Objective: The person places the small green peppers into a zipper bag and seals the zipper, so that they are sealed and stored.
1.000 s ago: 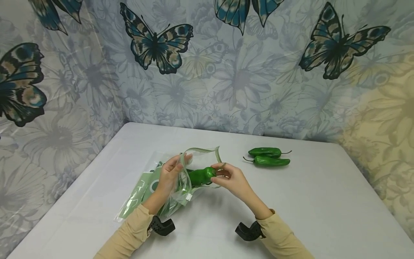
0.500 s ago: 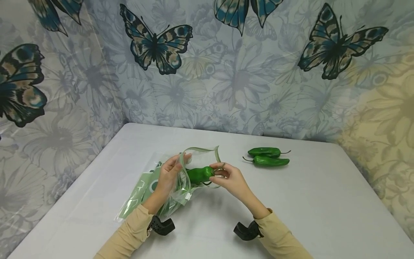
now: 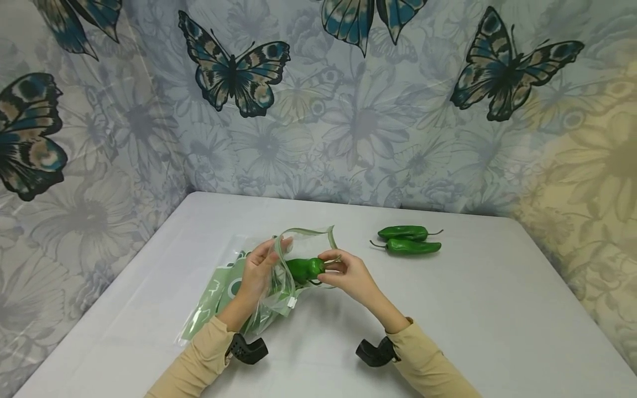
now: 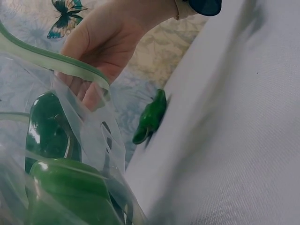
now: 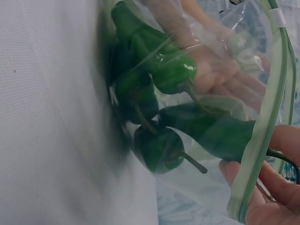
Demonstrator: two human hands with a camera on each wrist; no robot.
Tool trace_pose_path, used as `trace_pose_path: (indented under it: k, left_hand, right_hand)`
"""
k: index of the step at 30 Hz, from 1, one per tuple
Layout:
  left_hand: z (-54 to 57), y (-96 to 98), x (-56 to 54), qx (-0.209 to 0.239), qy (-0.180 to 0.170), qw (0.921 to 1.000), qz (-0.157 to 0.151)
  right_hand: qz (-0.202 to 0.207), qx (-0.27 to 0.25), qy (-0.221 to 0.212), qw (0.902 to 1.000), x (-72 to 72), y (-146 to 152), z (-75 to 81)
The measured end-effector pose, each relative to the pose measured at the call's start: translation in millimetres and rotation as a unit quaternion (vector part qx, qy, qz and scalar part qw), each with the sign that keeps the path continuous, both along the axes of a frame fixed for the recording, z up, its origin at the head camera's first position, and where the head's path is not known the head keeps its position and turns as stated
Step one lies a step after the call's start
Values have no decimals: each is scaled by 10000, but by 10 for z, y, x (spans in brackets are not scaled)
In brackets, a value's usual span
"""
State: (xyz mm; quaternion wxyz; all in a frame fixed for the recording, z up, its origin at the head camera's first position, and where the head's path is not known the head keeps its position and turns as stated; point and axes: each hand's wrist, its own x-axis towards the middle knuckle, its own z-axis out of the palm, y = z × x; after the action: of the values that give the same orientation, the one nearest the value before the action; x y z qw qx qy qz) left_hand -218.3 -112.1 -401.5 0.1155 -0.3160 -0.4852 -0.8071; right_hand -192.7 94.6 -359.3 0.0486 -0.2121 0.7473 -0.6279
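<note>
In the head view, my left hand [image 3: 257, 273] grips the rim of a clear slider zip bag [image 3: 211, 298] with green print, its mouth spread towards the right. My right hand [image 3: 348, 276] pinches a long green chili pepper [image 3: 304, 269] by its stem end. The pepper's body lies inside the bag's mouth. Through the plastic, the right wrist view shows several more peppers [image 5: 159, 147] in the bag, stems towards the mouth. The left wrist view shows the right hand's fingers [image 4: 91, 96] behind the green zip strip; they are partly hidden by the plastic.
Two loose green peppers, a far one [image 3: 403, 232] and a near one [image 3: 413, 246], lie side by side on the white table [image 3: 473, 309], right of the bag. Butterfly-patterned cloth [image 3: 358, 138] stands behind the table. A white slider [image 3: 291, 302] sits on the bag's zip.
My right hand has moved slightly left, taking the pepper a little deeper into the bag. My left hand keeps its hold on the rim. The head view has shifted slightly.
</note>
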Motion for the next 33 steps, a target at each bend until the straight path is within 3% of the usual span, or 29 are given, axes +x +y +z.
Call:
trace_pose_path:
  k: [3, 10, 14, 19, 24, 33]
  left_hand:
    - [-1, 8, 1, 22, -9, 10000, -35]
    - [-11, 17, 21, 8, -65, 9999, -132]
    - [-9, 19, 26, 54, -81, 9998, -178]
    - [-10, 14, 24, 23, -115, 9997, -229]
    - [-6, 3, 15, 101, -27, 9998, -182]
    - [9, 3, 11, 171, 56, 9995, -241]
  right_hand:
    - [-24, 6, -37, 10000, 19, -6, 39]
    - [-164, 245, 11, 9996, -65, 4, -101]
    - [-179, 324, 66, 9993, -77, -21, -100]
    - [-244, 473, 302, 9981, 4, -85, 67]
    - [-166, 658, 837, 9942, 52, -156, 216]
    - [-48, 844, 1042, 9910, -161, -138, -50]
